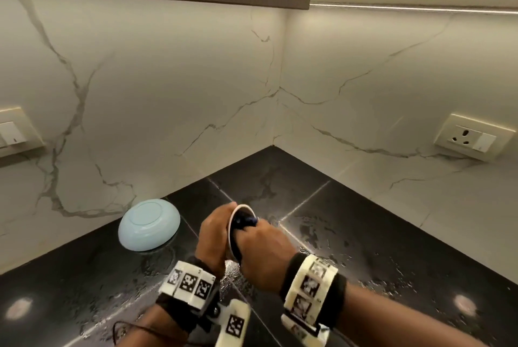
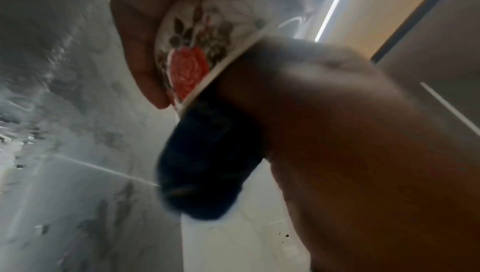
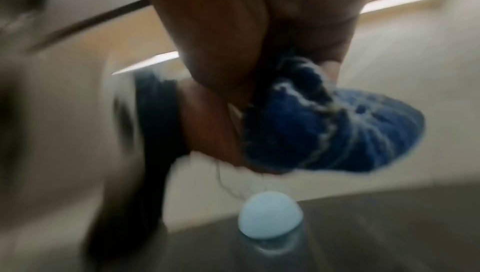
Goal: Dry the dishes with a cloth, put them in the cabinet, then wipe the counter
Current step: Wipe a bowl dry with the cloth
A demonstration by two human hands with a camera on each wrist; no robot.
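**Cup wiped inside with blue cloth**

The left hand [image 1: 214, 234] curls its grip round a floral white cup [image 2: 197, 54], held on its side above the wet black surface [image 1: 364, 234]. The right hand [image 1: 266, 257] grips a dark blue cloth [image 3: 337, 132] and pushes it into the cup's mouth. A pale blue bowl [image 1: 148, 224] lies upside down on the surface to the left, near the marble wall.

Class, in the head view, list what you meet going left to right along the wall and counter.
Switch plate → upturned light blue bowl → left hand gripping the cup → right hand with the blue cloth → wall socket.
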